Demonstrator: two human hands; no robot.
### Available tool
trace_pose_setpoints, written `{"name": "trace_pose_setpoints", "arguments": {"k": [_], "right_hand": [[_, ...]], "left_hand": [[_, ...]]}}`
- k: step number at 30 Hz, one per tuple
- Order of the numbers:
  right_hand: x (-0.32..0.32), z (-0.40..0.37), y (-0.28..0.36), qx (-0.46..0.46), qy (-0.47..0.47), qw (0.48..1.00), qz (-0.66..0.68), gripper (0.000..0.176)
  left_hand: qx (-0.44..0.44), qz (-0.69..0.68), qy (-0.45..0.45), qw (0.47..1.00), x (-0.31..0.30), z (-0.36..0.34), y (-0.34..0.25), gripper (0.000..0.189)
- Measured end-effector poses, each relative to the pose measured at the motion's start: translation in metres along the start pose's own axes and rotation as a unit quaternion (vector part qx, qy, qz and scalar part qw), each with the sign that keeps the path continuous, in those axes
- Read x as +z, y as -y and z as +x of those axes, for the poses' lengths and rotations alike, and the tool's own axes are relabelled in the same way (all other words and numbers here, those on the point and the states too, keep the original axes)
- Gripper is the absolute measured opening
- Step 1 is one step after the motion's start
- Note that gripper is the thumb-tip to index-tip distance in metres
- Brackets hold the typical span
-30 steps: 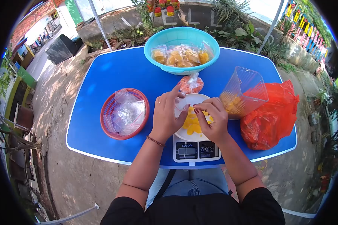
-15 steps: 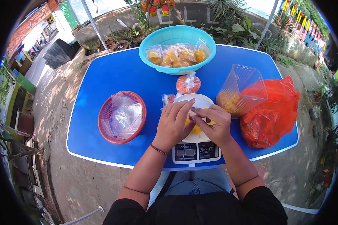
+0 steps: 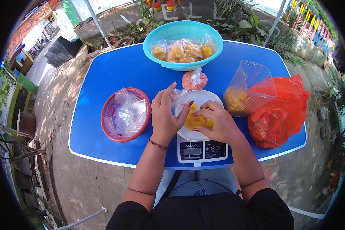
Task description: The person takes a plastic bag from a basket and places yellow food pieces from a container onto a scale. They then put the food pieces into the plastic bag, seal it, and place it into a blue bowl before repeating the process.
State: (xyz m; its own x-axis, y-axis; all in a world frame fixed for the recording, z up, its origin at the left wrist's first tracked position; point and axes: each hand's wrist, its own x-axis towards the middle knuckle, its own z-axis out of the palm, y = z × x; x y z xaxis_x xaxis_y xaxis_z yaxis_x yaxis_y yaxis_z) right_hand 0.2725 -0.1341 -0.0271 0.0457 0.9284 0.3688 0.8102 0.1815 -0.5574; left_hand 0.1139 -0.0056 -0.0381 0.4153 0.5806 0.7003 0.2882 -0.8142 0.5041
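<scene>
Single head-worn view, very wide, edges rounded to black; looks forward and steeply down past wearer's black shirt (image 3: 203, 214); left hand (image 3: 166, 117) and right hand (image 3: 221, 124) close, mid-view; blue table (image 3: 86, 115) spreads beneath, lettered wall (image 3: 206, 12) farther off at top

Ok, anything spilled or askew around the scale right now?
Nothing stands out: the yellow pieces lie on the white plate of the scale, the right hand over them; the left hand holds a clear bag. No spill shows.

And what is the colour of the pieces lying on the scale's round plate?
The pieces are yellow; the head view, the only one, shows this.
</scene>
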Motion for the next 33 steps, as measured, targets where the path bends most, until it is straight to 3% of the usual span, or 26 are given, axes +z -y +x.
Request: {"name": "trace_pose_setpoints", "arguments": {"k": [2,8,14,17,21,26,29,33], "right_hand": [[0.005,0.000,-0.004,0.016,-0.018,1.000,-0.003,0.030],[0.010,0.004,0.013,-0.061,-0.056,0.991,-0.105,0.025],[0.011,0.002,0.007,-0.044,-0.041,0.998,-0.037,0.015],[0.015,0.000,-0.002,-0.035,-0.064,0.995,0.075,0.016],[0.014,0.004,0.004,-0.007,-0.168,0.978,0.125,0.013],[0.017,0.003,0.005,0.028,-0.328,0.906,0.265,0.010],[0.016,0.000,0.003,0.001,-0.319,0.921,0.224,0.014],[0.009,0.002,0.002,-0.074,-0.273,0.952,0.116,0.011]], "left_hand": [[-0.012,-0.015,0.012,1.000,0.001,-0.001,-0.001,0.066],[-0.017,-0.004,-0.002,1.000,-0.001,0.000,-0.002,0.066],[-0.007,-0.020,-0.011,1.000,0.004,-0.004,0.004,0.064],[0.032,0.005,-0.020,0.999,0.003,-0.001,0.005,0.063],[0.051,0.047,-0.014,0.997,-0.001,0.002,-0.003,0.063],[0.064,0.047,0.014,0.997,0.001,-0.004,-0.007,0.066],[0.134,0.060,0.008,0.989,0.001,-0.005,-0.013,0.064],[0.148,0.027,0.028,0.988,0.004,-0.006,-0.018,0.063]]}}
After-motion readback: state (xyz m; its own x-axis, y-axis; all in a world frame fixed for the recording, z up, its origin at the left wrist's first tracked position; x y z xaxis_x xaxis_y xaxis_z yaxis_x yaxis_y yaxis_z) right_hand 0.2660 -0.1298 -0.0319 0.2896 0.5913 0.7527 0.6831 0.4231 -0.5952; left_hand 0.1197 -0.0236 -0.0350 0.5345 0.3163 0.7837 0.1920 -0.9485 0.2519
